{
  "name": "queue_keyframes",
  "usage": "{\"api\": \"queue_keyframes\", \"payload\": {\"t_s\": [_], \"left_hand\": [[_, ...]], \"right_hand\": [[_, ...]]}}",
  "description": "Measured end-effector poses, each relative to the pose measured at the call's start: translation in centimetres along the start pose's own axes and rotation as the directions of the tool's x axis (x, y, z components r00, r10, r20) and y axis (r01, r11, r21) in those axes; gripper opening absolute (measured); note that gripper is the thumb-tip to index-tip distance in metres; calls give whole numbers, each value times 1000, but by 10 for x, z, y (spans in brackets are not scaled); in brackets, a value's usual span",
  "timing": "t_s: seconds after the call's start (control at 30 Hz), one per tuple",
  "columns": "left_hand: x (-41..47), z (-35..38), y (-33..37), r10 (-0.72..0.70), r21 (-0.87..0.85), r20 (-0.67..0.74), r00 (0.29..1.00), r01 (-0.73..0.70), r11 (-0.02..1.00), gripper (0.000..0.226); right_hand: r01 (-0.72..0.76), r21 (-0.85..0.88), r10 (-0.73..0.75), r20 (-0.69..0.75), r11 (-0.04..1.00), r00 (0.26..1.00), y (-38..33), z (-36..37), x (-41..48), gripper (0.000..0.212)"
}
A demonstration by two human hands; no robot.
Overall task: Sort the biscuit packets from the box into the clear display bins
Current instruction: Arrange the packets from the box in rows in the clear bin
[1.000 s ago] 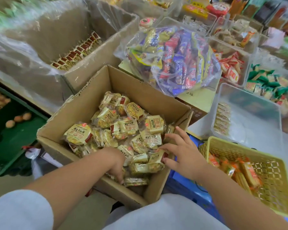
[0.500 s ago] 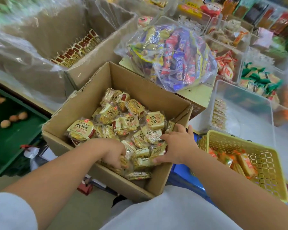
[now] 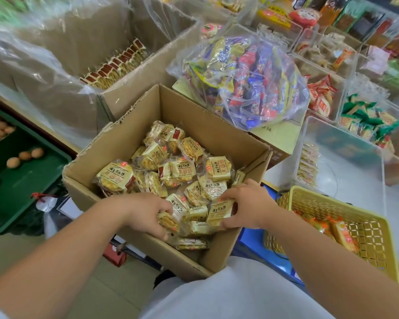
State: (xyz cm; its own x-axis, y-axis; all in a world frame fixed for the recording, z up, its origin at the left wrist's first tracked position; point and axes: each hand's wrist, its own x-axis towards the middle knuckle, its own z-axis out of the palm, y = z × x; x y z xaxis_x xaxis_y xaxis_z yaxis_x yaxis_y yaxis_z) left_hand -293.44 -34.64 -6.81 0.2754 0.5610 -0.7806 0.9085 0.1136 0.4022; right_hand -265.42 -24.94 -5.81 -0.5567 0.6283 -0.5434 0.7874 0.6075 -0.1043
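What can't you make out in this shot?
Head view:
- How many biscuit packets the left hand holds: its own back hides them.
- Cardboard box floor: covered by packets.
- Yellow basket contents: partly behind the right forearm.
- Top-right shelf goods: blurred, labels unreadable.

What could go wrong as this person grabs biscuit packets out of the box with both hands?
1. The left hand and right hand each grip loose biscuit packets. A handful could shed one on the way to the clear bin, perhaps into the yellow basket beside the box.
2. A tight squeeze might crack the biscuits inside their thin wrappers.
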Motion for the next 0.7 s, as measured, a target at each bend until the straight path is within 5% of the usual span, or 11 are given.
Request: {"api": "queue_keyframes", "payload": {"t_s": [0.17,0.27,0.37,0.43,0.57,0.7], "left_hand": [[4,5,-1,-42,10,-94,995,43,999,73],[0,4,-6,-92,-154,-171,981,65,986,74],[-11,0,-8,-106,-445,-267,958,-25,895,55],[-20,-2,2,-166,-708,-313,935,-112,698,47],[-13,5,46,-264,-924,-376,888,-382,32,85],[15,7,119,-200,-843,-447,872,-486,-231,39]], "right_hand": [[38,140,-30,-58,989,998,7,2,-2,82],[80,362,-29,-145,929,989,10,3,-5,72],[110,665,74,-243,738,967,15,0,-14,64],[154,763,191,-343,627,920,19,-6,-24,61],[268,899,357,-391,346,848,31,-19,-43,54],[296,909,407,-400,295,821,47,-25,-58,52]]}}
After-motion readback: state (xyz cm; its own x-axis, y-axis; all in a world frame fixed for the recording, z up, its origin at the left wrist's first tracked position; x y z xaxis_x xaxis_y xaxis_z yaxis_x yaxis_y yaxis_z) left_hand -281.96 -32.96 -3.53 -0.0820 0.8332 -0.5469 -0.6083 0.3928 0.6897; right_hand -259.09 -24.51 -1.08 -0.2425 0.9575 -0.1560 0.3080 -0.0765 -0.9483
